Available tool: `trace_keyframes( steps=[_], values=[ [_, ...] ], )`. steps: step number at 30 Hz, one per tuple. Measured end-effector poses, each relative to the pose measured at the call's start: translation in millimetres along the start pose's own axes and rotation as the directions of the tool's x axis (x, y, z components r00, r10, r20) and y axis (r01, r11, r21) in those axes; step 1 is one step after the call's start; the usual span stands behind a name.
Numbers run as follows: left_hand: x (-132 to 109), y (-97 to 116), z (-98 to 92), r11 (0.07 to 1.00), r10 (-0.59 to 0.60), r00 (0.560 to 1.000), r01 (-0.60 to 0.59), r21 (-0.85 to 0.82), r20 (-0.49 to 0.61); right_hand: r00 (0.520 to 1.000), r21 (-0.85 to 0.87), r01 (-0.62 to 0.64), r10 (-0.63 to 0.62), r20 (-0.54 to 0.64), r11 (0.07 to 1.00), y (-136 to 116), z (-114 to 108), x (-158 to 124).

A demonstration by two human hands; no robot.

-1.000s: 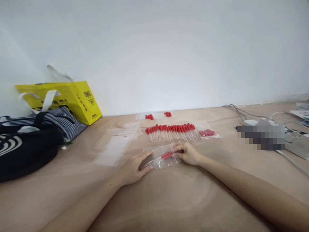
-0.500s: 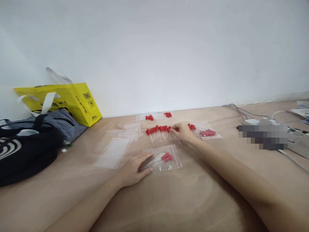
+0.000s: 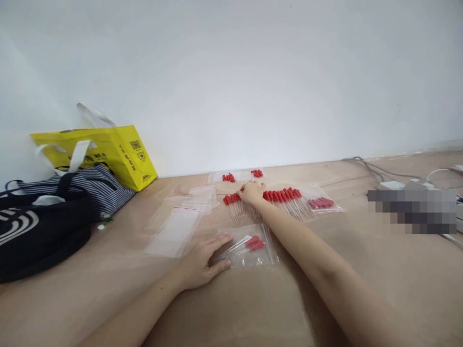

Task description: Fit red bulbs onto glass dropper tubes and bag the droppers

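Observation:
My left hand (image 3: 204, 260) lies on the table with thumb and fingers apart, touching the left edge of a clear zip bag (image 3: 258, 260). Inside that bag lie a few glass droppers (image 3: 252, 242) with red rubber bulbs, tips toward my left hand. My right hand (image 3: 251, 193) reaches over a row of loose red-bulbed droppers (image 3: 285, 197). Its fingers are closed at a dropper's bulb near the left part of the row, and the palm hides several others. Beside the row's right end sits another zip bag (image 3: 338, 208) with red-bulbed droppers in it.
Flat clear zip bags (image 3: 173, 231) lie left of the row. More red-bulbed droppers rest on a bag (image 3: 213, 177) by the wall. On the left stand a yellow bag (image 3: 126, 164), a striped bag (image 3: 108, 185) and a black bag (image 3: 47, 246). Cables (image 3: 372, 168) run at right.
My right hand has moved left along the row, uncovering droppers on its right. My left hand stays at the zip bag. The whole view has shifted slightly.

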State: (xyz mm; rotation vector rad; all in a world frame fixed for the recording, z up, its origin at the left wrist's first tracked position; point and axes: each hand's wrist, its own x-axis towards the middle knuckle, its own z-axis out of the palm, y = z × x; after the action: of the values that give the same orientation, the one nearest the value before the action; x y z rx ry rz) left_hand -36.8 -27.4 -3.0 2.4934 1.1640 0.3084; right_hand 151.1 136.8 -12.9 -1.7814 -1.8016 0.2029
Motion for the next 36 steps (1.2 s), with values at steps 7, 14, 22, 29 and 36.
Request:
trace_keyframes(
  steps=[7, 14, 22, 29, 36],
  values=[
    [1, 1, -0.4, 1.0, -0.015, 1.0, 0.015, -0.005, 0.001, 0.997, 0.289, -0.017, 0.039, -0.07, 0.957, 4, -16, 1],
    [2, 2, 2.2, 0.999, -0.033, 0.999, 0.033, 0.01, -0.017, 0.974, 0.711, 0.068, 0.106, -0.198, 0.7, 58, -62, -39],
    [6, 3, 6.2, 0.999, -0.033, 0.998, 0.035, 0.027, -0.058, 0.949, 0.898, -0.074, 0.306, -0.07, 0.433, 102, -70, -111],
    [7, 6, 5.5, 1.0, -0.012, 0.997, 0.013, 0.016, -0.082, 0.929, 0.935, -0.219, 0.353, 0.112, 0.28, 94, -65, -125],
    [7, 6, 6.6, 1.0, -0.028, 0.996, 0.028, -0.004, -0.09, 0.955, 0.891, -0.294, 0.065, 0.29, 0.345, 85, -73, -142]
  ],
)
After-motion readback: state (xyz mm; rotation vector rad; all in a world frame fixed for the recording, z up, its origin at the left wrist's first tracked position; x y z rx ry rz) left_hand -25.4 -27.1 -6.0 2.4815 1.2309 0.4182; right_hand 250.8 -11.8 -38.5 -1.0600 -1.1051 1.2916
